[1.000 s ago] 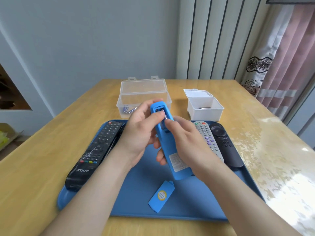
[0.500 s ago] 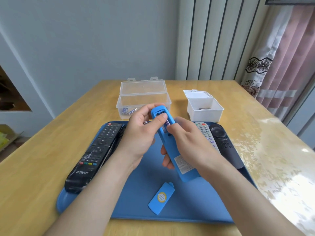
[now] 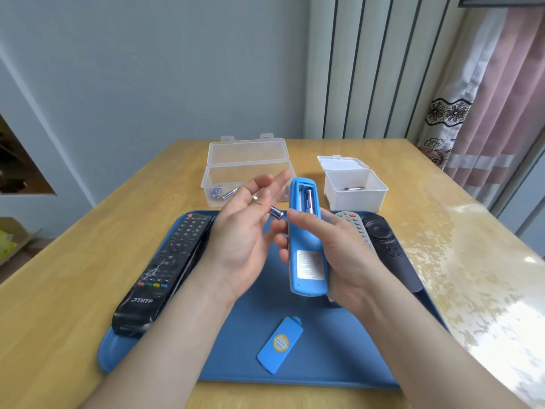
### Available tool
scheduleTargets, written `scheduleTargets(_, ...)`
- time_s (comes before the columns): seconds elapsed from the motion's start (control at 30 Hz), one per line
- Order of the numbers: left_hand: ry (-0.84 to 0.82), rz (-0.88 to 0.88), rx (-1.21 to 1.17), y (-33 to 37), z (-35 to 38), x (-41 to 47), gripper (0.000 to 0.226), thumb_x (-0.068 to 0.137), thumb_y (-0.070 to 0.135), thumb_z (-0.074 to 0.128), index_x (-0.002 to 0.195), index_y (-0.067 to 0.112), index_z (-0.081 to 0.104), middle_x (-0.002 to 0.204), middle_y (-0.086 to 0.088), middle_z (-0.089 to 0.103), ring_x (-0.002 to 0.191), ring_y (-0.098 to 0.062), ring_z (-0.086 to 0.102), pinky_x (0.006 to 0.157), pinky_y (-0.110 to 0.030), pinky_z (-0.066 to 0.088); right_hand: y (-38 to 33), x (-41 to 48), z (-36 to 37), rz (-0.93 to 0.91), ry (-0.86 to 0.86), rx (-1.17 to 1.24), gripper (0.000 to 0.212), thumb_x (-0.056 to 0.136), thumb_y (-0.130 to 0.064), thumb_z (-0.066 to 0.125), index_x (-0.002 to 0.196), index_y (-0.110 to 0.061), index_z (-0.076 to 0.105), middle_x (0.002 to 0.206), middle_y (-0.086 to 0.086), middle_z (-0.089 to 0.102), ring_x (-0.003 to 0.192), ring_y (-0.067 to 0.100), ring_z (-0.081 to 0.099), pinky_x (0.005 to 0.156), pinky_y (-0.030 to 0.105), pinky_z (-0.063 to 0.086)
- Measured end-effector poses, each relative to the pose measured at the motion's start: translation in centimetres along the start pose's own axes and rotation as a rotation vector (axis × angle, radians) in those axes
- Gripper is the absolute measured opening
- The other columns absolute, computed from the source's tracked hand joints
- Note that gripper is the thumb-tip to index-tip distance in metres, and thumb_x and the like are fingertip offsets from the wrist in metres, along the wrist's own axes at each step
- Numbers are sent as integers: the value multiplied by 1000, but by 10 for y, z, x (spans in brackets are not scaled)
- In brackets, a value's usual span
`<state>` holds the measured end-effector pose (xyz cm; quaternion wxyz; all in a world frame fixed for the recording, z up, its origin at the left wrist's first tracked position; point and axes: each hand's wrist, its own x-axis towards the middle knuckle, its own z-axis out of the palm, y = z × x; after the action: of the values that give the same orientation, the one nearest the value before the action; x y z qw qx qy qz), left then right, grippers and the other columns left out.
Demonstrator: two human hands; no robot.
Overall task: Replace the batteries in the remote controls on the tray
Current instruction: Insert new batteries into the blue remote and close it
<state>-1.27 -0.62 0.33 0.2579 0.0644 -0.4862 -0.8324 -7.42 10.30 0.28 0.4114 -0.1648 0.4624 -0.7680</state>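
Light wooden table [image 3: 73,305] with a blue tray [image 3: 324,364] at the near edge. Closest on the tray is the blue battery cover [image 3: 280,345], lying flat by itself. Above that, the right hand [image 3: 339,255] grips the blue remote [image 3: 305,240] over the tray, back side up, fingers wrapped round from underneath and thumb across the front. The compartment's open and one fitted battery [image 3: 308,199] sits in it.

The left hand [image 3: 241,240] is just beside it, fingers spread and nearly straight, with a loose battery [image 3: 275,212] resting across them, partly hidden by a finger.

A long black remote [image 3: 165,270] lies along the tray's left side. A grey remote [image 3: 356,228] and a dark remote [image 3: 386,246] lie side by side on the right, partly behind the right hand.

Past the tray there's a clear box [image 3: 247,172], lid up, with spare batteries [image 3: 221,192] in it, and a white box [image 3: 354,193] holding one used battery [image 3: 354,188]. Behind it all are a grey wall and a pink curtain [image 3: 486,98].
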Motion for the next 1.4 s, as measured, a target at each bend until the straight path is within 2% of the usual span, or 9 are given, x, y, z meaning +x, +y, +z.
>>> scheduleTargets(0.1,-57,-4,50,-4,4,-3,18,100,11,41,115,15,50,129,3,63,68,-10,51,51,-18,39,1,1,-1,-64,20,17,34,87,-6,67,118,4,57,81,12,68,63,18,65,54,27,54)
scheduleTargets(0.27,-109,50,289,-7,0,-1,25,102,5,37,121,15,49,136,4,58,97,-15,61,63,-22,47,4,2,-4,-121,119,-82,37,84,-7,71,118,1,58,85,10,70,68,17,68,52,26,52)
scheduleTargets(0.37,-99,53,421,-9,-3,0,22,101,8,42,119,17,51,135,3,58,95,-14,62,68,-26,50,4,2,-2,-159,165,-55,39,82,-1,71,118,3,56,87,13,71,64,18,66,51,26,51)
scheduleTargets(0.5,147,139,527,-10,-5,2,18,87,10,67,101,16,58,87,2,67,77,-15,65,73,-31,56,5,2,-1,-213,219,-38,31,84,1,69,112,0,56,81,12,67,56,18,63,50,27,52)
scheduleTargets(0.6,271,296,530,-6,-6,3,18,77,5,77,84,15,63,73,1,68,68,-11,65,67,-24,53,7,3,1,-233,230,-153,23,88,-4,67,107,-6,55,77,7,65,52,19,60,50,29,51)
scheduleTargets(0.73,296,481,661,0,0,0,23,76,3,77,80,25,72,74,12,74,72,-5,69,69,-16,52,9,2,4,-191,199,-349,18,94,-19,57,110,-12,53,85,11,60,53,21,57,54,32,50)
scheduleTargets(0.97,246,779,1008,-2,-1,-3,26,75,6,76,95,22,73,88,17,68,83,-1,68,77,-22,55,11,-3,8,-248,129,-473,14,92,-8,42,104,-11,49,90,14,58,55,21,57,54,33,48)
scheduleTargets(1.3,218,816,1010,-2,-6,1,21,80,7,74,100,10,74,91,5,58,79,-7,61,69,-16,50,11,-6,10,-268,41,-443,23,91,-3,39,110,-10,51,92,20,60,57,22,58,53,32,49)
scheduleTargets(1.4,153,832,1080,-5,-9,3,21,86,14,68,107,13,73,94,5,58,82,-20,59,69,-30,52,7,-8,11,-252,44,-377,23,92,-4,39,110,-8,52,84,16,59,54,22,56,50,31,49)
